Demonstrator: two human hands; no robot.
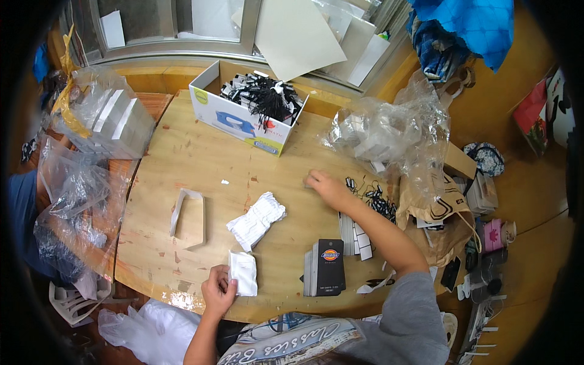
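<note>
1. The left hand [219, 291] grips a folded white bundle [244, 274] near the bench's [149, 237] six-o'clock edge.
2. Stacked black hang tags [330, 271] sit at its three o'clock.
3. The right hand [325, 187], fingers bent, is at the tags' twelve o'clock, any grip unclear.

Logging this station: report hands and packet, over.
Left hand holding white packet. Right hand extended, hold unclear. White wrinkled bundle just beyond packet.
</note>
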